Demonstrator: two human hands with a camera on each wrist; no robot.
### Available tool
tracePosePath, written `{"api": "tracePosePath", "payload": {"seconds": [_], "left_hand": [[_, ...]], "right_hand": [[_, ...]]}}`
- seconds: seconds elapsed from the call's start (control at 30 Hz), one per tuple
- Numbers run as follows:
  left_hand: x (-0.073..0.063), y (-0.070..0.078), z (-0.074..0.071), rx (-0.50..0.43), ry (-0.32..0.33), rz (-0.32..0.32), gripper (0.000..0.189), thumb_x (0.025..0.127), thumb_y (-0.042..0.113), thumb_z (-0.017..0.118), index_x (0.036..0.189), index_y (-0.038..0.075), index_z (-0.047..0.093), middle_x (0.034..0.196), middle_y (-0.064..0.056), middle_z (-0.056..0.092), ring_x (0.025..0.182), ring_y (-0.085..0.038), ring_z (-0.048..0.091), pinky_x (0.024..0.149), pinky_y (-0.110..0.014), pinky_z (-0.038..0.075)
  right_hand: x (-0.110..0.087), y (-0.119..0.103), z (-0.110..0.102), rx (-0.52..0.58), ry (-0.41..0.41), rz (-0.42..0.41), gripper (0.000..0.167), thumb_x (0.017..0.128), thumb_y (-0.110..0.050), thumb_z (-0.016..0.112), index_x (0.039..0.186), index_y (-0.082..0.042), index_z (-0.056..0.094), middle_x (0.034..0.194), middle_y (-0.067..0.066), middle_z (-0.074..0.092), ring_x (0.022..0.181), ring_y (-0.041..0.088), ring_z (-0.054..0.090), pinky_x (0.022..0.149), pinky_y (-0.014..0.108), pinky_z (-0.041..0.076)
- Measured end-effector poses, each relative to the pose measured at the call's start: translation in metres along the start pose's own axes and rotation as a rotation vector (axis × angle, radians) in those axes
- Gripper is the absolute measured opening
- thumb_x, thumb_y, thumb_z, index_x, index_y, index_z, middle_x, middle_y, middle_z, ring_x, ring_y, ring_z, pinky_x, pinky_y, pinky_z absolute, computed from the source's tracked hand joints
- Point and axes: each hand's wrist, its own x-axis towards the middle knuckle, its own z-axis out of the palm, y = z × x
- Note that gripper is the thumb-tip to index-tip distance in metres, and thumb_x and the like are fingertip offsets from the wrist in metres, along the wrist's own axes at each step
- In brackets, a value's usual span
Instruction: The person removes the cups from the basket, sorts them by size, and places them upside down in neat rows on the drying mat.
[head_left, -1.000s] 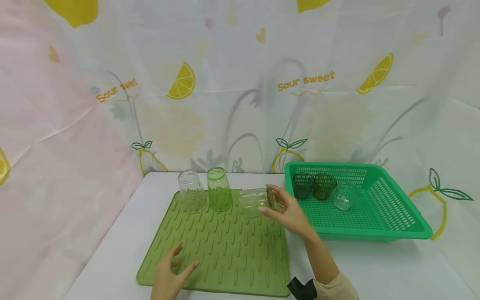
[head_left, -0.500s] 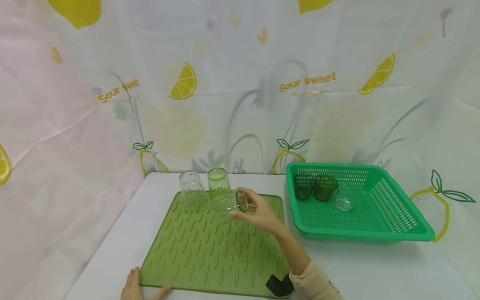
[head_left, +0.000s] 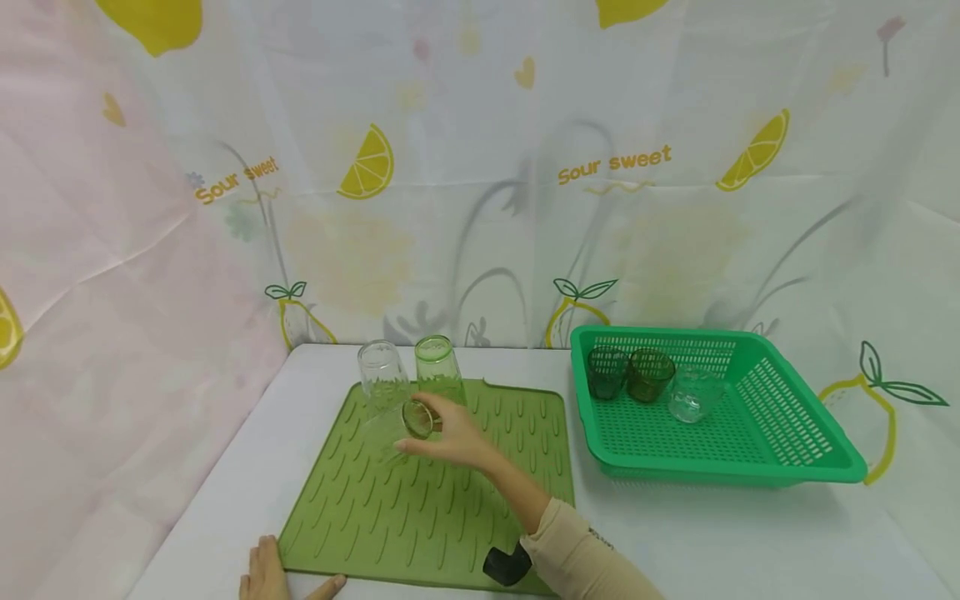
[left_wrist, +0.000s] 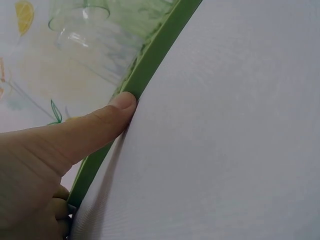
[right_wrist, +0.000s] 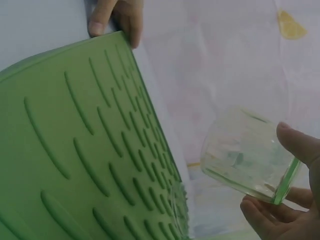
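My right hand (head_left: 457,437) grips a clear drinking glass (right_wrist: 245,155) by its thick base, thumb on one side and fingers on the other. The glass lies sideways in the air over the green ridged drying mat (head_left: 420,517), mouth to the left. Behind it, a clear glass (head_left: 381,362) and a green glass (head_left: 437,360) stand upside down at the mat's back left, partly covered by the hand and the held glass. At the near left corner of the mat my left hand (head_left: 270,575) is spread, its thumb (left_wrist: 122,102) against the front edge and fingers along the side.
A green plastic basket (head_left: 727,471) stands to the right on the white table (head_left: 217,500). Inside sit a dark glass (head_left: 606,375), an amber glass (head_left: 649,375) and a clear glass (head_left: 688,396). A lemon-print cloth (head_left: 480,208) hangs behind the table.
My right hand has carried the clear glass leftward over the mat, from beside the basket to before the two standing glasses. My left hand has dropped to the mat's near left corner.
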Motion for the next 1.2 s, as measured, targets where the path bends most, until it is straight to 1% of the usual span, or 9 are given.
{"api": "tracePosePath", "payload": {"seconds": [0.13, 0.23, 0.33, 0.4, 0.53, 0.8, 0.93, 1.03, 1.2], "left_hand": [[0.001, 0.002, -0.003, 0.009, -0.021, 0.009, 0.137, 0.065, 0.053, 0.078, 0.137, -0.022, -0.011, 0.142, -0.046, -0.004, 0.135, -0.052, -0.012, 0.109, -0.064, -0.001], [0.003, 0.004, -0.004, 0.015, -0.032, 0.004, 0.136, 0.065, 0.053, 0.078, 0.137, -0.023, -0.008, 0.142, -0.046, -0.002, 0.134, -0.054, -0.010, 0.109, -0.064, -0.001], [0.004, 0.004, -0.005, 0.016, -0.042, 0.000, 0.135, 0.065, 0.054, 0.078, 0.137, -0.023, -0.007, 0.142, -0.047, -0.001, 0.134, -0.054, -0.009, 0.108, -0.065, -0.002], [0.005, 0.004, -0.005, 0.013, -0.048, -0.002, 0.135, 0.065, 0.054, 0.078, 0.137, -0.024, -0.006, 0.142, -0.047, -0.002, 0.134, -0.054, -0.009, 0.108, -0.065, -0.002], [0.006, 0.004, -0.005, 0.012, -0.056, -0.009, 0.135, 0.064, 0.055, 0.078, 0.137, -0.024, -0.005, 0.142, -0.047, -0.002, 0.134, -0.054, -0.009, 0.108, -0.065, -0.003], [0.007, 0.002, -0.007, 0.021, -0.059, -0.011, 0.134, 0.066, 0.055, 0.077, 0.136, -0.024, -0.004, 0.141, -0.047, -0.003, 0.134, -0.054, -0.009, 0.108, -0.065, -0.003], [0.007, 0.001, -0.006, 0.022, -0.057, -0.017, 0.135, 0.064, 0.056, 0.077, 0.136, -0.024, -0.003, 0.142, -0.046, -0.002, 0.134, -0.053, -0.010, 0.109, -0.064, -0.004], [0.006, 0.000, -0.004, 0.020, -0.043, -0.016, 0.135, 0.063, 0.056, 0.078, 0.137, -0.024, -0.002, 0.142, -0.046, -0.001, 0.135, -0.053, -0.009, 0.109, -0.064, -0.003], [0.005, 0.000, -0.002, 0.017, -0.024, -0.019, 0.134, 0.064, 0.055, 0.078, 0.137, -0.023, -0.002, 0.142, -0.046, 0.000, 0.135, -0.053, -0.007, 0.109, -0.064, -0.002]], "right_hand": [[0.014, 0.004, 0.012, -0.083, -0.042, -0.014, 0.071, 0.084, -0.031, 0.072, 0.141, -0.004, 0.040, 0.129, 0.015, 0.054, 0.110, 0.020, 0.055, 0.088, 0.024, 0.049], [0.023, 0.005, 0.019, -0.170, -0.062, -0.018, 0.072, 0.083, -0.034, 0.072, 0.141, -0.004, 0.041, 0.133, 0.013, 0.052, 0.117, 0.021, 0.053, 0.093, 0.028, 0.048], [0.032, 0.006, 0.025, -0.232, -0.083, -0.018, 0.071, 0.083, -0.036, 0.071, 0.140, -0.004, 0.042, 0.137, 0.011, 0.049, 0.125, 0.023, 0.048, 0.099, 0.032, 0.044], [0.037, 0.006, 0.029, -0.259, -0.097, -0.030, 0.070, 0.084, -0.035, 0.071, 0.139, -0.004, 0.043, 0.138, 0.011, 0.049, 0.126, 0.024, 0.047, 0.101, 0.032, 0.043], [0.045, 0.005, 0.037, -0.327, -0.117, -0.054, 0.069, 0.083, -0.036, 0.071, 0.138, -0.003, 0.044, 0.136, 0.011, 0.050, 0.125, 0.022, 0.048, 0.099, 0.030, 0.044], [0.058, 0.002, 0.056, -0.450, -0.153, -0.049, 0.071, 0.084, -0.041, 0.070, 0.140, -0.008, 0.042, 0.136, 0.011, 0.050, 0.126, 0.023, 0.046, 0.099, 0.031, 0.044], [0.061, 0.002, 0.069, -0.486, -0.148, -0.055, 0.072, 0.083, -0.043, 0.071, 0.141, -0.014, 0.042, 0.132, 0.011, 0.050, 0.120, 0.021, 0.048, 0.093, 0.028, 0.046], [0.060, 0.002, 0.077, -0.478, -0.136, -0.040, 0.073, 0.084, -0.043, 0.069, 0.143, -0.014, 0.039, 0.135, 0.010, 0.049, 0.123, 0.022, 0.047, 0.095, 0.029, 0.046], [0.058, 0.007, 0.088, -0.420, -0.089, 0.005, 0.077, 0.085, -0.041, 0.068, 0.147, -0.014, 0.031, 0.144, 0.007, 0.041, 0.131, 0.021, 0.041, 0.103, 0.033, 0.041]]}}
